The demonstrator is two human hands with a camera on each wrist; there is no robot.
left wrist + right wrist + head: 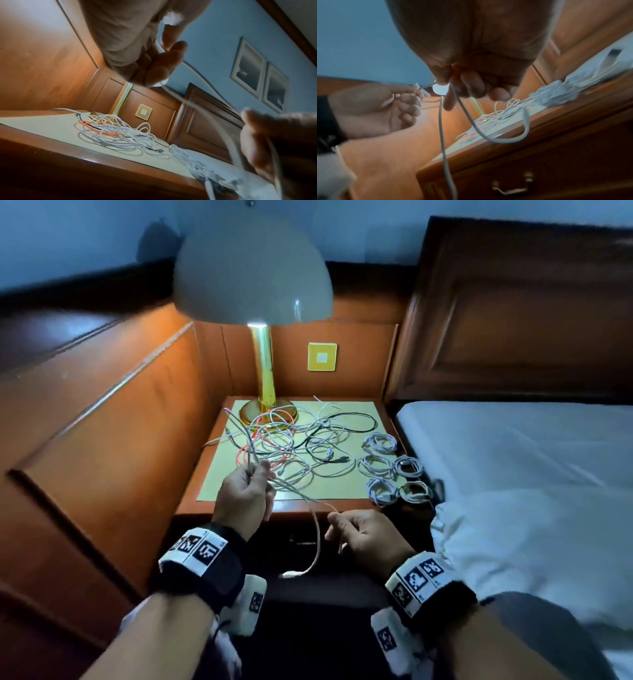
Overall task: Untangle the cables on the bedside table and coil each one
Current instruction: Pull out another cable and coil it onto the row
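Observation:
A tangle of white, black and red cables (291, 440) lies on the bedside table (239, 508) in front of the lamp base. My left hand (258, 475) is raised over the table's front left corner and grips several strands of a white cable (317, 529). That cable runs to my right hand (334, 520), which pinches it in front of the table edge. Below, it hangs in a loop that ends in a plug (291, 574). The right wrist view shows my right hand (467, 88) curled round the white cable (442, 135), with the left hand (412, 94) close by.
Several coiled white cables (394, 470) lie in rows on the right side of the table. A lamp (253, 268) with a brass stem stands at the back. The bed (531, 474) is to the right, wood panelling (102, 422) to the left. A drawer handle (510, 188) is below the tabletop.

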